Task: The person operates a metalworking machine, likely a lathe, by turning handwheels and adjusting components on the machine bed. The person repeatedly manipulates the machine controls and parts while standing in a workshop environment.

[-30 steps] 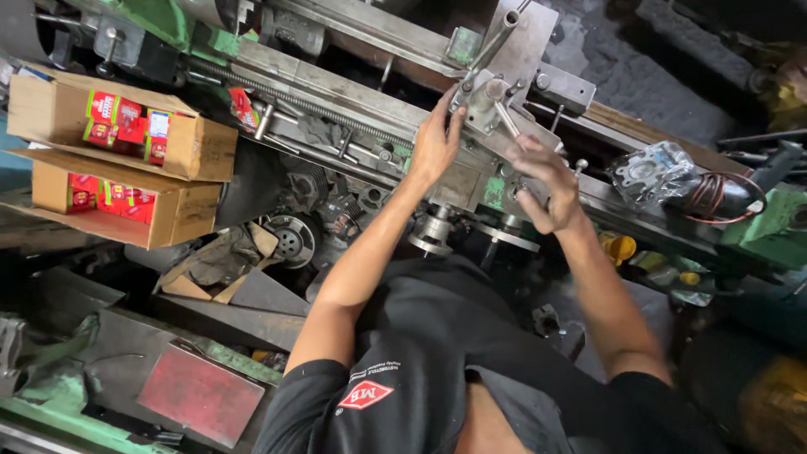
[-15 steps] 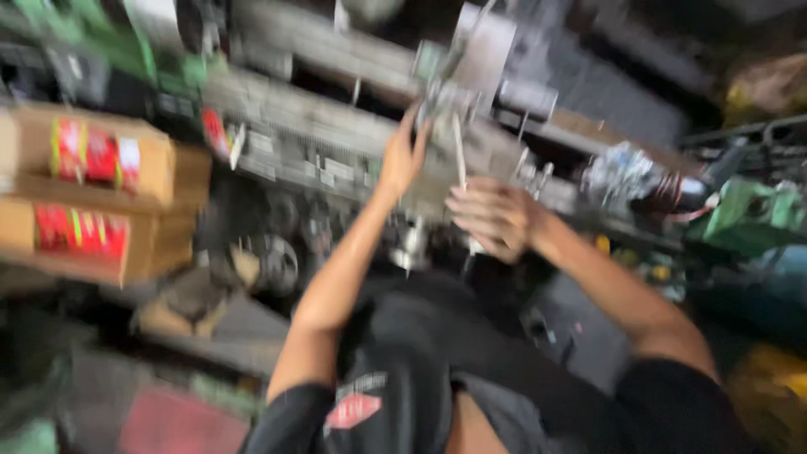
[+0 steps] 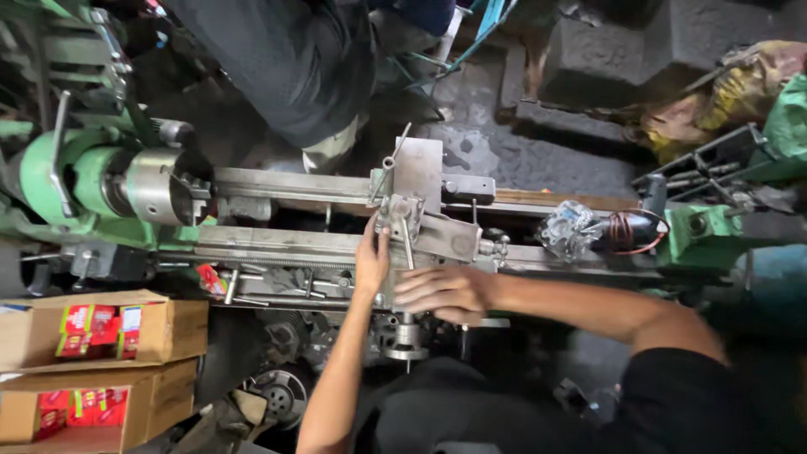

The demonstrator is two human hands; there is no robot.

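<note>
I look down on a metal lathe with a long grey bed [image 3: 277,183]. My left hand [image 3: 372,259] reaches up and presses against the side of the grey tool post [image 3: 402,217] on the carriage, fingers together. Just right of it, my right hand [image 3: 444,293] lies over the front of the carriage, fingers curled leftward; what sits under the palm is hidden. A round handwheel [image 3: 406,340] sticks out below both hands. The steel chuck [image 3: 156,187] is at the left end, apart from both hands.
Another person's dark-trousered legs [image 3: 286,67] stand behind the lathe. Two open cardboard boxes [image 3: 172,328] with red packets sit at lower left. Crumpled clear plastic [image 3: 567,229] and a copper-wound part [image 3: 629,230] lie by the green tailstock [image 3: 710,229].
The view has swung so the lathe now runs level across the frame. Both hands stayed at the tool post and carriage, and my right hand has dropped lower onto the carriage front.
</note>
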